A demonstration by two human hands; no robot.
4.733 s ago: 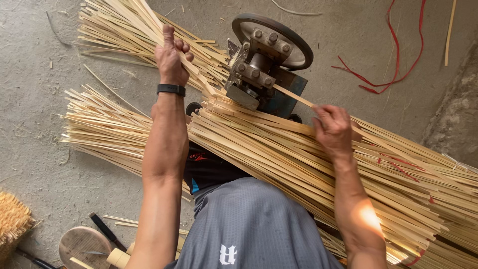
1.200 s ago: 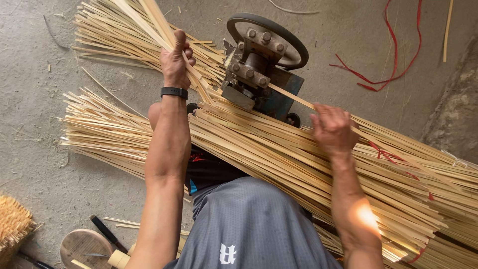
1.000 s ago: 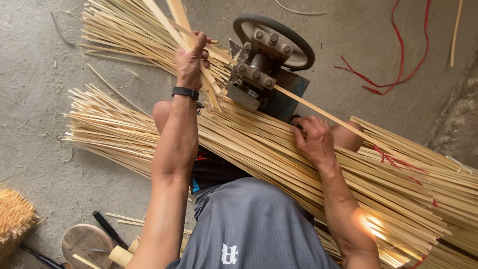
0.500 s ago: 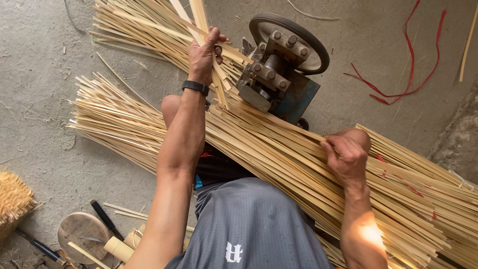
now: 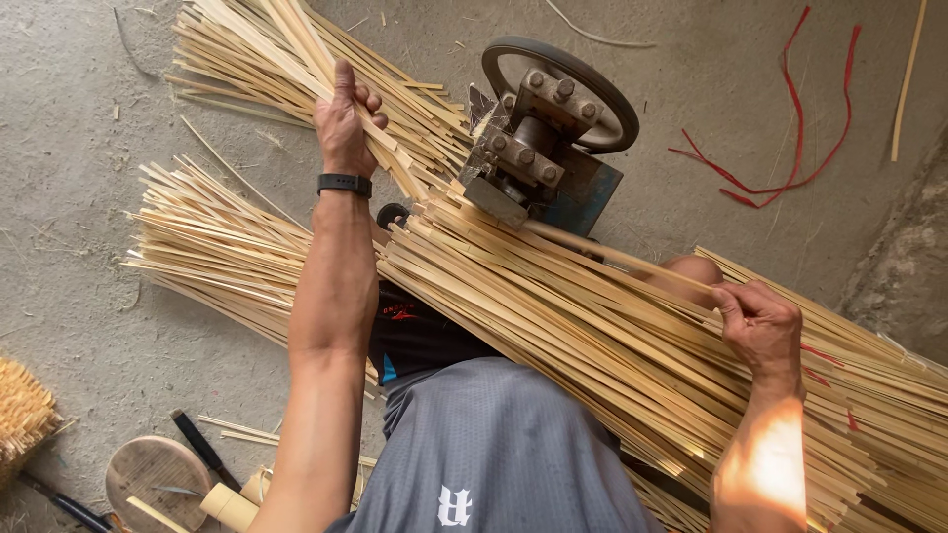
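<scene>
My left hand (image 5: 348,123), with a black band on the wrist, grips thin bamboo strips (image 5: 296,44) that come out of a small metal splitting machine (image 5: 538,148) with a dark wheel. My right hand (image 5: 762,326) pinches one long bamboo strip (image 5: 602,255) that runs into the machine's other side. A large bundle of bamboo strips (image 5: 553,326) lies across my lap, under both arms. My knee (image 5: 691,268) shows just behind the fed strip.
More split strips (image 5: 217,247) fan out on the concrete floor at left. Red cords (image 5: 780,168) lie at the upper right. A round wooden block (image 5: 158,474), a dark-handled tool (image 5: 202,449) and a straw brush (image 5: 22,415) sit at the lower left.
My right hand slid back along the bundle to the right and now pinches a strip. My left hand stays on the outgoing strips. The view shifted slightly.
</scene>
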